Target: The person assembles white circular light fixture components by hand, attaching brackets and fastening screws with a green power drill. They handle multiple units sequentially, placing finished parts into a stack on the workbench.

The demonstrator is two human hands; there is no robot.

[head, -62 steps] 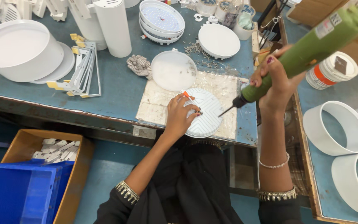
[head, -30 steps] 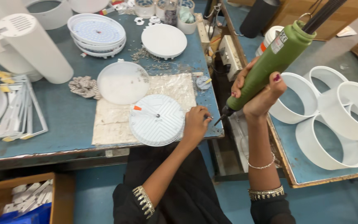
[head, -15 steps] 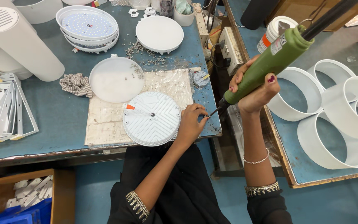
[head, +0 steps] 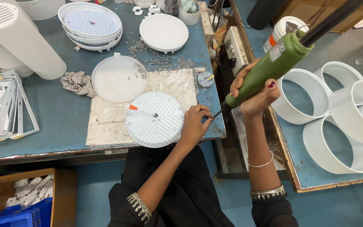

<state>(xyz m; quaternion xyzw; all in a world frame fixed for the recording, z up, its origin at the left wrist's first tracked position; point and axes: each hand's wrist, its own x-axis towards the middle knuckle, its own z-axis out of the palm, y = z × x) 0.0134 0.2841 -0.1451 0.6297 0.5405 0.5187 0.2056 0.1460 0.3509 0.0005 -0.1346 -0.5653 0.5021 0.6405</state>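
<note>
green electric screwdriver (head: 269,67), axis slanting, tip down-left, right hand (head: 255,94) grip clamped round it, left hand (head: 195,124) fingertips pinched together

Lit brightly and evenly from overhead, with only soft, short shadows under the left hand (head: 195,124) and right hand (head: 255,93). Showed mild glare on the white rings (head: 341,126) and the plastic sheet (head: 106,126). Stayed sharp at centre; bent straight edges of the blue table (head: 64,113) toward the corners, wide-angle style.
</note>
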